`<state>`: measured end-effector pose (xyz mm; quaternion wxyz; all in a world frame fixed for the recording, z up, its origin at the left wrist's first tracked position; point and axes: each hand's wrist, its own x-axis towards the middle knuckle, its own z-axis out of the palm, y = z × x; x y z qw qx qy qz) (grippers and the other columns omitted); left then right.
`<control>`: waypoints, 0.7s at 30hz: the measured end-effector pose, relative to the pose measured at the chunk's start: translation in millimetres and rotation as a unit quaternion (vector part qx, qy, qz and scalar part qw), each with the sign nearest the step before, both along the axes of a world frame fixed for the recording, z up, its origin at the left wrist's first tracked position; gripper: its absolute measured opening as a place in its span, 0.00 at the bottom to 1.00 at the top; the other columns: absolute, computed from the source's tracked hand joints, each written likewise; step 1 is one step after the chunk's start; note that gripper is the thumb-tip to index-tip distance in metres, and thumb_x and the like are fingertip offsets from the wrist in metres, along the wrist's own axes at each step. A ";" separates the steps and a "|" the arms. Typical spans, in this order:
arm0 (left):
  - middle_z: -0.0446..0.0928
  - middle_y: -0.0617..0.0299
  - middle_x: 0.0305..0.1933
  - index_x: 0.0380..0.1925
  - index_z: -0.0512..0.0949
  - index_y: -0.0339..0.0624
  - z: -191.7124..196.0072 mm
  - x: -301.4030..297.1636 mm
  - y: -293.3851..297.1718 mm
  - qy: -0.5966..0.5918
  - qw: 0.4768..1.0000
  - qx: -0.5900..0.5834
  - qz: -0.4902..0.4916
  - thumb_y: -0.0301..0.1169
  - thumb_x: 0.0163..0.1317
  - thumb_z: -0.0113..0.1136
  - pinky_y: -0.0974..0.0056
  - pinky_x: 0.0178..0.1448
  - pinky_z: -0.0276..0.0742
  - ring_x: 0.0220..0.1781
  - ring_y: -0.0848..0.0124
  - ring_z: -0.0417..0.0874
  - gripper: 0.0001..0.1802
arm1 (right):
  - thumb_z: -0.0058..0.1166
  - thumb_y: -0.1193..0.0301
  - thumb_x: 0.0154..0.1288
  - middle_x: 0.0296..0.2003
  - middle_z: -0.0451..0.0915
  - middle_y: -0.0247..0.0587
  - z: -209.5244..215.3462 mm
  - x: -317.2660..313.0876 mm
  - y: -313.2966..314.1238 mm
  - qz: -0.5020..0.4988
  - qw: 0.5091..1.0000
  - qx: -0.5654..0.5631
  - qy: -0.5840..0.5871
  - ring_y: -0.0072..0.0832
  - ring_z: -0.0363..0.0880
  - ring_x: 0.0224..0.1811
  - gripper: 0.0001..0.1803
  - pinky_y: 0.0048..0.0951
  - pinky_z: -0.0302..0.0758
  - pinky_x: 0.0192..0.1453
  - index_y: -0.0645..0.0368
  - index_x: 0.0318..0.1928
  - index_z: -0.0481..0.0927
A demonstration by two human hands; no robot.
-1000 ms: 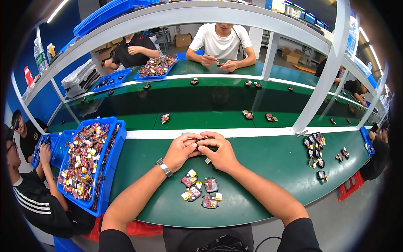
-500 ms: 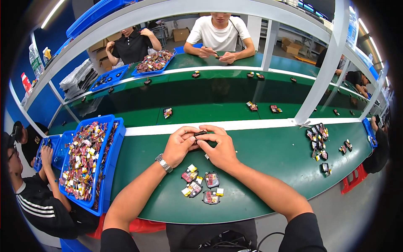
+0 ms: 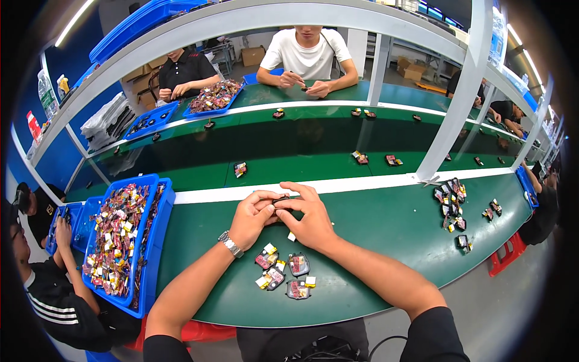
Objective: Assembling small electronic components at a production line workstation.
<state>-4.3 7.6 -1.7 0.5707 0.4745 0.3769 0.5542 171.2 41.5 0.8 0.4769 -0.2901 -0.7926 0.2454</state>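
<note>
A small dark part [image 3: 281,199], mostly covered by fingers, is pinched between my two hands above the green bench. My left hand [image 3: 250,218], with a metal watch [image 3: 230,244] on its wrist, grips it from the left with thumb and fingertips. From the other side my right hand [image 3: 310,220] holds it with thumb and fingers, the index finger raised a little. Nearer to me on the bench lie several small black-cased modules [image 3: 298,264] with reddish boards and white-and-yellow tabs. A small white piece [image 3: 292,237] rests beside my right hand.
At left stands a blue tray [image 3: 120,298] heaped with wired parts. More modules [image 3: 451,199] lie at the right, next to a grey post [image 3: 449,120]. Past the white ledge [image 3: 205,196], a green belt [image 3: 301,172] carries scattered modules. Co-workers sit opposite and at both sides.
My right index finger has lifted off the dark part, while both hands stay on it. The person in black across the bench has lowered both hands. The view has shifted slightly.
</note>
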 end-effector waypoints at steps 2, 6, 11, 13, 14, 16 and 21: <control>0.75 0.50 0.61 0.53 0.70 0.36 -1.4 -0.7 -1.4 -0.003 1.000 0.001 -0.001 0.20 0.71 0.49 0.64 0.58 0.82 0.57 0.67 0.81 0.12 | 0.63 0.74 0.57 0.60 0.76 0.40 2.3 -1.4 -2.0 0.010 1.000 0.002 0.008 0.40 0.70 0.62 0.09 0.39 0.71 0.63 0.55 0.40 0.87; 0.77 0.51 0.60 0.53 0.71 0.36 -3.9 0.6 -1.0 0.010 1.000 0.020 -0.002 0.18 0.70 0.46 0.65 0.59 0.81 0.59 0.67 0.80 0.13 | 0.64 0.75 0.56 0.62 0.74 0.42 3.8 1.3 -3.7 0.023 1.000 0.006 0.019 0.41 0.69 0.64 0.10 0.39 0.71 0.63 0.58 0.40 0.86; 0.76 0.50 0.61 0.52 0.71 0.36 -2.8 -1.5 -2.5 0.008 1.000 0.027 -0.006 0.18 0.71 0.46 0.64 0.60 0.81 0.59 0.66 0.80 0.12 | 0.64 0.75 0.55 0.62 0.73 0.44 8.4 2.2 -5.7 0.021 0.998 0.052 -0.008 0.43 0.68 0.65 0.11 0.40 0.71 0.63 0.58 0.41 0.86; 0.75 0.50 0.61 0.52 0.71 0.36 -3.1 -2.6 -2.7 0.015 1.000 0.021 -0.004 0.19 0.71 0.46 0.63 0.60 0.81 0.60 0.66 0.80 0.12 | 0.64 0.74 0.56 0.62 0.73 0.44 12.1 4.1 -5.2 0.025 0.998 0.058 -0.012 0.43 0.68 0.64 0.11 0.40 0.71 0.63 0.58 0.41 0.86; 0.75 0.49 0.62 0.52 0.70 0.36 -3.1 -2.9 -0.2 -0.015 0.999 0.031 -0.014 0.19 0.71 0.46 0.62 0.61 0.80 0.60 0.65 0.79 0.12 | 0.64 0.74 0.56 0.62 0.73 0.44 13.7 5.2 -3.5 0.029 0.997 0.065 -0.016 0.43 0.68 0.64 0.11 0.41 0.71 0.63 0.57 0.41 0.86; 0.73 0.48 0.64 0.52 0.69 0.37 -5.9 -4.4 1.3 -0.055 0.997 0.044 -0.034 0.19 0.71 0.46 0.60 0.61 0.80 0.61 0.64 0.78 0.11 | 0.64 0.75 0.54 0.58 0.75 0.44 12.1 5.9 -1.2 0.015 0.995 0.099 -0.015 0.43 0.71 0.62 0.10 0.40 0.73 0.61 0.57 0.40 0.86; 0.73 0.49 0.63 0.52 0.70 0.38 -7.3 -7.5 4.0 -0.066 0.994 0.066 -0.048 0.20 0.71 0.48 0.59 0.62 0.79 0.61 0.63 0.78 0.11 | 0.64 0.78 0.52 0.54 0.78 0.43 14.6 4.0 -0.4 0.000 0.989 0.146 -0.010 0.42 0.74 0.57 0.10 0.38 0.74 0.58 0.58 0.38 0.85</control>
